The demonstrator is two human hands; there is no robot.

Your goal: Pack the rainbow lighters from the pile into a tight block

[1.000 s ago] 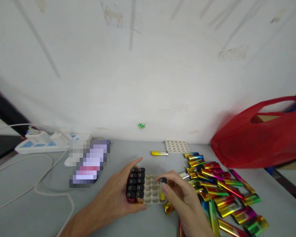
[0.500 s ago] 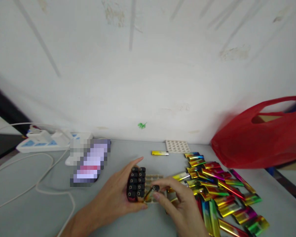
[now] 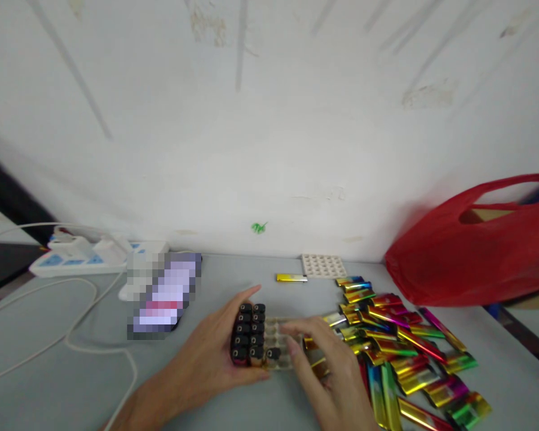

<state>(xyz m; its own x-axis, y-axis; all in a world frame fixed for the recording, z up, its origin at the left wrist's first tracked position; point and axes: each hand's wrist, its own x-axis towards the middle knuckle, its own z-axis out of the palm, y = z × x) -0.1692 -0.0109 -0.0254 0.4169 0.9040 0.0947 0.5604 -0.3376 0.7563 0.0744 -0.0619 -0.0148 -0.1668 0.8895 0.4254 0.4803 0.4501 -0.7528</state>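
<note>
My left hand [image 3: 211, 353] is wrapped round the left side of a pale tray [image 3: 287, 359] with rows of round-bottomed slots. Two full columns of black-topped metallic pieces [image 3: 250, 335] stand upright in it, and one more black-topped piece [image 3: 273, 354] stands at the near end of the third column. Over the tray's right side is my right hand [image 3: 327, 365], its thumb and index finger apart with nothing between them. Just right of that hand lies a pile of shiny multicoloured metallic pieces [image 3: 399, 344].
A second pale tray [image 3: 324, 266] and a single yellow metallic piece [image 3: 291, 278] lie near the wall. A red bag [image 3: 471, 257] sits at the right. On the left are a phone [image 3: 168, 293], a power strip [image 3: 108, 260] and white cables.
The black-topped piece that my right hand held has gone down into the tray's third column. My right thumb and finger have let go of it. My left hand has stayed in place.
</note>
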